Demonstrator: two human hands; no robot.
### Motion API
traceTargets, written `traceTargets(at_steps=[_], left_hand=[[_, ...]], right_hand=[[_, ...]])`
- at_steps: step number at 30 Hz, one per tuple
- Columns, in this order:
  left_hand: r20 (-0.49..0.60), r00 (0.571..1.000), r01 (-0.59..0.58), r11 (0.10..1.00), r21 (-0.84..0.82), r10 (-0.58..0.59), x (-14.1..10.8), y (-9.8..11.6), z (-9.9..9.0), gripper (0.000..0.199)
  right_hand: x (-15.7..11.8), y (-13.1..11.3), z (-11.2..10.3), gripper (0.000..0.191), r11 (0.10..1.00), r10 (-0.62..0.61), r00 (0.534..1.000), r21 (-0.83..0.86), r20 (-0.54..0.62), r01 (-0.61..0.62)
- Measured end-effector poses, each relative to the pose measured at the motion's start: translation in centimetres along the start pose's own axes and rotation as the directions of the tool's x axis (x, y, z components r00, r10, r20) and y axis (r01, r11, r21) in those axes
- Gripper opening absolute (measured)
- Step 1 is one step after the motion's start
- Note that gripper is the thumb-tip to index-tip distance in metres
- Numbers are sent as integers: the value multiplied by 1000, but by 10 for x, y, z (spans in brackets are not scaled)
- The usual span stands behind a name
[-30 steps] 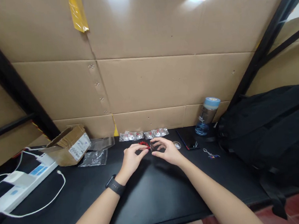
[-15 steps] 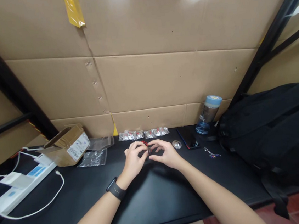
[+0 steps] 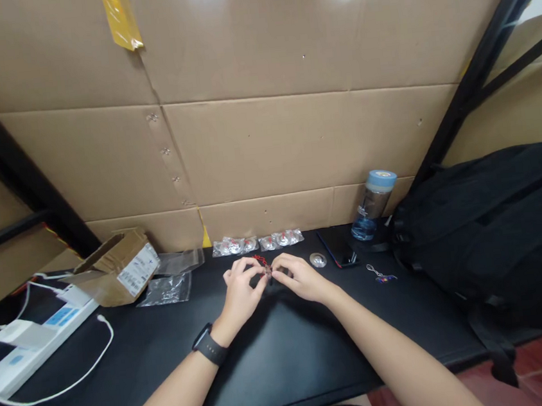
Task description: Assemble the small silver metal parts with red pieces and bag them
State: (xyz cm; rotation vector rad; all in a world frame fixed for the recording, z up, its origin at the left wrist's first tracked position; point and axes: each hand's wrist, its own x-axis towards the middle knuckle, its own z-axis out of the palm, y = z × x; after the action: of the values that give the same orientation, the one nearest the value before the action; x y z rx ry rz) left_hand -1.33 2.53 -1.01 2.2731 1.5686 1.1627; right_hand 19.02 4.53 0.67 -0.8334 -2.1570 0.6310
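Observation:
My left hand (image 3: 245, 286) and my right hand (image 3: 301, 277) meet over the black table, thumbs and fingers pinched around one small dark round piece (image 3: 269, 274). A red cord (image 3: 259, 259) trails from it behind the left fingertips. The fingers cover most of the piece, so its exact kind is not clear. A round, shiny clear disc (image 3: 318, 260) lies just right of my right hand. Beyond the hands, two groups of small round items in clear wrappers (image 3: 235, 245) lie along the cardboard wall.
At left are an opened cardboard box (image 3: 125, 267), clear plastic bags (image 3: 168, 290) and a white power strip (image 3: 44, 346) with cables. To the right are a phone (image 3: 338, 249), a blue-lidded bottle (image 3: 374, 205), a keychain (image 3: 381, 274) and a black backpack (image 3: 493, 244).
My right thumb and fingers, apart around the piece before, have closed onto it. The whole view has shifted slightly, while the things on the table stay put.

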Motion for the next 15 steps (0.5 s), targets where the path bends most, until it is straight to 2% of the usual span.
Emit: traceTargets(at_steps=[4,9,12,15], left_hand=[[21,1000,-10,1000,-20,11,0,0,1,9],[47,999,11,996,-87,-7,1,0,-3,23],[170,983,-57,998,-39,62,-1,-4,1,24],[299,947,-118,993,-3,114,-5,-7,9,25]], right_hand=[[-1,0,3,16,999,-32,999,-15,15,33],[-2,3,4,9,995,0,1000,-102,25,2],[-3,6,1,9,994,1,999,-110,39,4],[-3,10,0,8,994,0,999,-106,55,5]])
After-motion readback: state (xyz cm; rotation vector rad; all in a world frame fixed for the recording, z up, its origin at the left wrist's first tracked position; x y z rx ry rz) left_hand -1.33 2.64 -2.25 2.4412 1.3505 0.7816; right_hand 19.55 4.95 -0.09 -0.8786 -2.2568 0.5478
